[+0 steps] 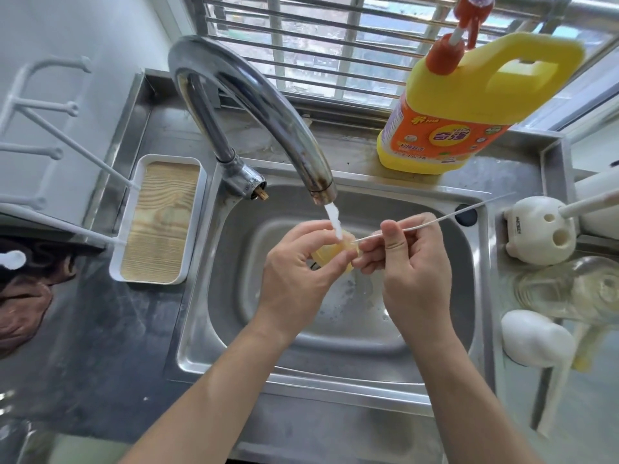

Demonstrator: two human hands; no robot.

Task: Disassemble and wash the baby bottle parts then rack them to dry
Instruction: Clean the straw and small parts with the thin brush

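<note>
Sink station, head view. You are holding both hands close together over the middle of the sink [187, 346], just below the tap [268, 105].

- Your left hand [294, 276] is gripping a pale yellow translucent bottle part [326, 254], with fingers and thumb curled round it. Which part it is cannot be told.
- The water stream [335, 219] is falling onto the top of that part.
- Your right hand [415, 266] is pinching a thin white rod [469, 211]. Its near tip is meeting the yellow part and its far end is pointing toward the sink's far right corner.

A white rack tray [160, 219] is sitting at the worktop's left edge, and a yellow detergent jug [469, 105] is standing at the far edge. At the right edge a clear bottle [569, 289] is lying on its side, just beside a white holder [539, 229].
</note>
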